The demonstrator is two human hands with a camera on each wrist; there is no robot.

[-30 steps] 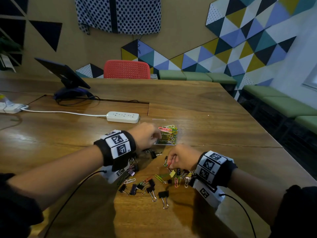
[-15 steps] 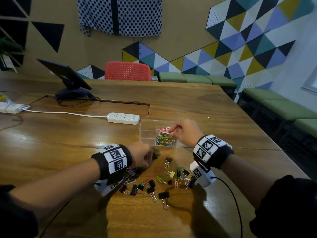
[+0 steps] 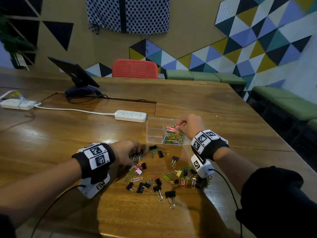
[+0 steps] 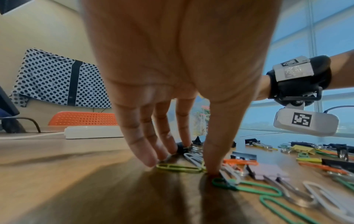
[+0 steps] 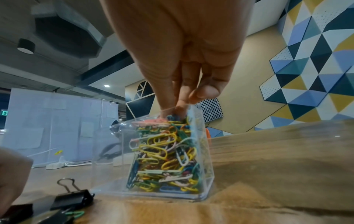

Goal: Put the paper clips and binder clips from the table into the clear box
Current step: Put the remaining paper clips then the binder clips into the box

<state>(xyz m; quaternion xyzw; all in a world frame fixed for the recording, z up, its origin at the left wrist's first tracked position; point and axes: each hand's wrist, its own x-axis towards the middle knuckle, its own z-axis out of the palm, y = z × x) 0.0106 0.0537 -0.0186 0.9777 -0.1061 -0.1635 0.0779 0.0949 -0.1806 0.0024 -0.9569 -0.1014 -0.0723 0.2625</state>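
My right hand hangs over the clear box on the desk, fingertips dipped into the right compartment heaped with coloured paper clips; whether they pinch a clip I cannot tell. My left hand reaches down with fingers straight and spread, tips on the desk at a yellow-green paper clip. More paper clips and black binder clips lie scattered just in front of the box.
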